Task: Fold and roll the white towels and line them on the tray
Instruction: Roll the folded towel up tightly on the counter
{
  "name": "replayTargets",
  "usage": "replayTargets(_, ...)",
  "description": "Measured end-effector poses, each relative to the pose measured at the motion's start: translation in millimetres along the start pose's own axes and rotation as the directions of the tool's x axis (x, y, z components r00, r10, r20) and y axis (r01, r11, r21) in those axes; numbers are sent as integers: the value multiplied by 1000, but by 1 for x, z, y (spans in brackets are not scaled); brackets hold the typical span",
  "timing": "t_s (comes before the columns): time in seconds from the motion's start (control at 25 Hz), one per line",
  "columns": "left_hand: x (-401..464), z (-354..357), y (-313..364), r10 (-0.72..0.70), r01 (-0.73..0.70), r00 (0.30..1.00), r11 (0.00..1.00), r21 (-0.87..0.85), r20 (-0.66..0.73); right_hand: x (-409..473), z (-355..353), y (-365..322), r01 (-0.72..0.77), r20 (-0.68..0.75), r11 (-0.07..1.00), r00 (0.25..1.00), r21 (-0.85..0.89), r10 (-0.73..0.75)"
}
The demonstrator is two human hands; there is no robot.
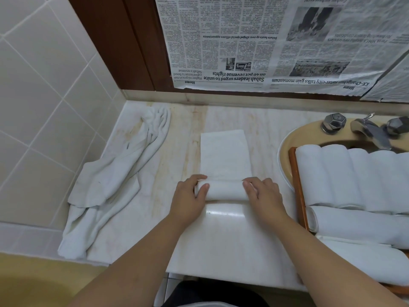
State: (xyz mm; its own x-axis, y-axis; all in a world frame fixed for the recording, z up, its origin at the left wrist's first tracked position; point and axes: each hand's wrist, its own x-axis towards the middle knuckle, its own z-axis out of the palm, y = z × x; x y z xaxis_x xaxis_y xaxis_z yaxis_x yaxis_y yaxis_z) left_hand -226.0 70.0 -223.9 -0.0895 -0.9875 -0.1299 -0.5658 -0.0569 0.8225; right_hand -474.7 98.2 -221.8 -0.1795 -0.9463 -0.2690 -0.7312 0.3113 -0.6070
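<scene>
Both hands, left [192, 196] and right [261, 192], curl over the ends of the roll [224, 190], its axis lying left-right just left of the tray [297, 187], with the unrolled strip [223, 155] stretching away beyond it.

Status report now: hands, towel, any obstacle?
Left hand and right hand grip the towel, partly rolled. Tray holds rolls. Nothing blocks.

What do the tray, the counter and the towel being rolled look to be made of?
Tray: probably wood, varnished; orange-brown rim with a sheen.
Counter: looks like polished marble or similar stone; pale, veined, glossy reflection.
Towel: white terry-like cloth, matte, soft-looking.
</scene>
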Motion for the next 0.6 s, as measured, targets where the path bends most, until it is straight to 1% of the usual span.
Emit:
replayTargets(0.08,3,1,5,-35,34,999,998,-48,-25,3,1,-2,-20,-19,999,1000,37,21)
replayTargets(0.12,5,3,5,-16,15,999,1000,-27,-46,4,2,-3,-17,-46,997,999,70,20)
replayTargets(0.2,8,5,2,51,-42,993,995,86,-106,7,2,-6,34,-118,991,993,130,-18)
replayTargets(0.24,8,6,-1,106,-81,985,982,173,-139,8,1,-8,80,-156,990,986,115,-62)
replayTargets(0.28,8,7,-5,184,-135,970,952,274,-160,9,1,-8,121,-180,990,978,68,-107)
replayTargets(0.36,5,7,-12,380,-278,914,841,465,-140,10,3,-7,146,-195,989,970,-18,-146)
replayTargets(0.4,2,6,-17,446,-336,889,787,518,-100,11,4,-6,139,-207,990,968,-36,-143)
replayTargets(0.44,-1,5,-20,465,-364,884,759,540,-57,12,5,-5,132,-220,990,965,-50,-140)
replayTargets(0.48,-4,4,-22,447,-363,894,758,542,-26,14,5,-6,123,-230,990,964,-65,-135)
replayTargets(0.52,-5,2,-22,400,-334,917,779,531,-10,17,5,-7,112,-236,991,963,-78,-127)
replayTargets(0.6,-1,-1,-17,260,-229,966,850,474,1,26,2,-13,76,-210,994,974,-77,-91)
